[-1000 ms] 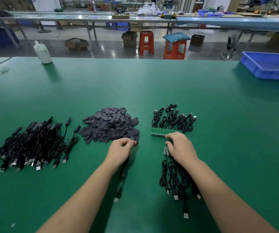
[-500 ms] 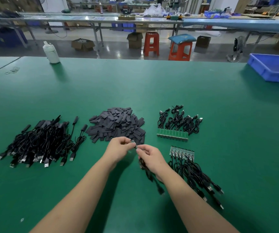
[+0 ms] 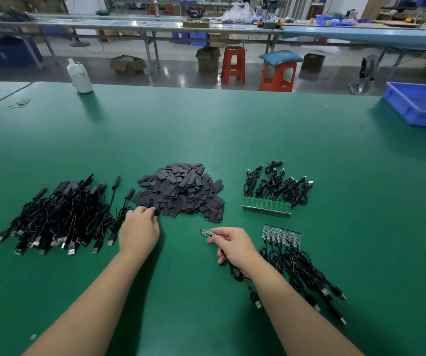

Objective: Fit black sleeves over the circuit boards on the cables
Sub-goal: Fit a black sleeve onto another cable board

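**Left hand at sleeve pile, right hand holding 1 board**

Left hand (image 3: 139, 230) lies palm down on the green table (image 3: 206, 129), fingers curled fwd, tips on the near-left edge of the pile of black sleeves (image 3: 181, 191). Can't tell if a sleeve is actually pinched; the tips cover that spot.

Right hand (image 3: 233, 246) pinches 1 small circuit board (image 3: 207, 233) btwn thumb and forefinger. The board sticks out left of the fingertips, roughly level, above the table. Other fingers are curled under, w/ the board's black cable (image 3: 242, 278) running back beneath the palm and wrist to a USB plug near the forearm.

Just left of the left fingers: big heap of finished cables (image 3: 58, 214), black sleeves on their far ends, USB plugs toward the person. 2 of its sleeved ends reach up close to the left edge of the sleeve pile.

Right of the right fingers, near but apart: a row of bare boards w/ cables (image 3: 281, 235), cables trailing back alongside the right forearm. Beyond that, further from the fingers, a 2nd row of green boards (image 3: 267, 207) w/ coiled cables behind it.

Well away from both hands: white bottle (image 3: 79, 77) at the far-left table edge, rubber bands (image 3: 20, 103) near it, blue bin (image 3: 420, 106) far right.
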A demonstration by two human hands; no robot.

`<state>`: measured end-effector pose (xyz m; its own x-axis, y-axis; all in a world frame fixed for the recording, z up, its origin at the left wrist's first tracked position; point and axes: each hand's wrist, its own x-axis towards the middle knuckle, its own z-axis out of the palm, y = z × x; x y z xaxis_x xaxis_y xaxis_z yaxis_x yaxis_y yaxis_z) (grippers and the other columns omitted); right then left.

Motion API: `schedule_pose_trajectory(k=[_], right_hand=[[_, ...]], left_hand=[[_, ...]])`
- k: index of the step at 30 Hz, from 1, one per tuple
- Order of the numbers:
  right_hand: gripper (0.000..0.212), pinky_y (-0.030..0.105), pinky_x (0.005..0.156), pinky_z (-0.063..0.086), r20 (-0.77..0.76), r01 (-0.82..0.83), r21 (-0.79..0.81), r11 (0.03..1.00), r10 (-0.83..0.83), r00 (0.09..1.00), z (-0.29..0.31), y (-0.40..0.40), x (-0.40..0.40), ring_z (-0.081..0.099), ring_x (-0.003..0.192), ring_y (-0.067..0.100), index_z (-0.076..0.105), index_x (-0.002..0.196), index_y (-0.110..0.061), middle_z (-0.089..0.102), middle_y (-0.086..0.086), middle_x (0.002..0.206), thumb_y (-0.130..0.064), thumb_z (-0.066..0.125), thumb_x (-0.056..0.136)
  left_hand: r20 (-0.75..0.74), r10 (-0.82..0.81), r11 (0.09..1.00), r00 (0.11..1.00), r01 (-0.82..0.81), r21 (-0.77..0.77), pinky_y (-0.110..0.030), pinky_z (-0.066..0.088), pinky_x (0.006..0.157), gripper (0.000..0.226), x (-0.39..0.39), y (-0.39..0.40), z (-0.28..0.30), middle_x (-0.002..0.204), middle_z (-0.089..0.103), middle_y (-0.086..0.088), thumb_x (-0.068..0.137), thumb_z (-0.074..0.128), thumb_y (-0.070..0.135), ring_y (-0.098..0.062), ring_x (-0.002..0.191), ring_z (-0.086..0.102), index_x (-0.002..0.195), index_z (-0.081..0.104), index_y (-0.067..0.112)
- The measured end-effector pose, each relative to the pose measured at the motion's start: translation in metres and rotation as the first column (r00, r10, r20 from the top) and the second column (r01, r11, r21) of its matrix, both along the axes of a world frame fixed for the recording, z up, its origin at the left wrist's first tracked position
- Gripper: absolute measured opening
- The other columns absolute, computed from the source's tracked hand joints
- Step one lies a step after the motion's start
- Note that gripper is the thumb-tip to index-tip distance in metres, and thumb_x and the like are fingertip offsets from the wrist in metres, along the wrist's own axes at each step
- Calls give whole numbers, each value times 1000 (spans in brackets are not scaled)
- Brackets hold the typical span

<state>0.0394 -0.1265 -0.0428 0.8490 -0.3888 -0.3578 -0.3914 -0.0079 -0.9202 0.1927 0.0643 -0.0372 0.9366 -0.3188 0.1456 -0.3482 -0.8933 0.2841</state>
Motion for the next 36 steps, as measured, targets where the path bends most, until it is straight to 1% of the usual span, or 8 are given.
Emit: schedule_pose_trajectory(k=[3, 6, 12, 16, 21, 25, 33, 36], right_hand=[[32, 28, 55, 56, -21, -44, -37, 998, 43, 999, -2, 0, 0, 56, 53, 9, 62, 130, -10, 74, -2, 96, -8, 54, 98], [32, 28, 56, 56, -24, -57, -46, 997, 56, 998, -2, 1, -1, 56, 54, 8, 63, 129, -11, 74, -2, 95, -9, 55, 98], [28, 26, 53, 54, -2, -72, -27, 997, 72, 997, 2, 2, -4, 55, 54, 10, 66, 123, -9, 73, 2, 90, -13, 63, 95], [21, 27, 53, 54, -1, -92, -31, 995, 92, 996, 6, 1, -7, 55, 54, 10, 69, 116, -12, 76, 1, 94, -13, 64, 95], [19, 26, 51, 52, -4, -103, -27, 994, 103, 995, 9, 1, -9, 53, 52, 9, 68, 115, -10, 76, 1, 98, -13, 63, 96], [20, 24, 50, 52, -3, -115, -18, 993, 115, 993, 10, 1, -9, 52, 51, 8, 68, 115, -11, 75, 6, 97, -10, 61, 96], [17, 25, 51, 52, 4, -140, -29, 990, 140, 990, 8, 2, -9, 52, 50, 7, 68, 111, -18, 74, 3, 93, -11, 59, 97], [19, 25, 51, 52, 0, -140, -41, 989, 141, 990, 8, 3, -9, 52, 50, 7, 68, 113, -17, 74, 5, 96, -11, 59, 97]], left_hand=[[41, -34, 998, 999, 32, 46, -37, 51, 76, 33, 2, 11, -6, 114, 66, -2, 97, 51, 28, -24, 101, 55, 125, 62, 16], [29, -16, 1000, 999, 16, -23, -37, 52, 74, 30, 2, 16, -3, 99, 67, -5, 94, 58, 27, -24, 90, 59, 120, 64, 13], [-160, 98, 978, 982, -125, -167, -38, 52, 74, 21, -1, 26, -1, 100, 64, -6, 91, 68, 28, -25, 82, 61, 103, 69, 12], [-257, 114, 976, 959, -157, -153, -33, 45, 68, 7, 3, 27, 5, 104, 53, -4, 90, 69, 26, -20, 76, 56, 88, 66, 21], [-378, 47, 983, 925, -109, -145, -30, 44, 73, 16, 10, 26, 11, 89, 62, 5, 87, 74, 22, -15, 83, 57, 94, 60, 19], [-492, 42, 983, 870, -124, -135, -26, 43, 62, 14, 12, 25, 17, 85, 64, 2, 82, 78, 18, -13, 77, 59, 85, 64, 17], [-499, -72, 991, 864, 7, -130, -26, 46, 61, 12, -3, 14, 23, 81, 67, 2, 80, 76, 18, -14, 74, 62, 78, 65, 20], [-464, -242, 968, 852, 177, -179, -24, 44, 62, 14, -17, 5, 23, 83, 65, 6, 84, 75, 21, -12, 77, 61, 81, 62, 25]])
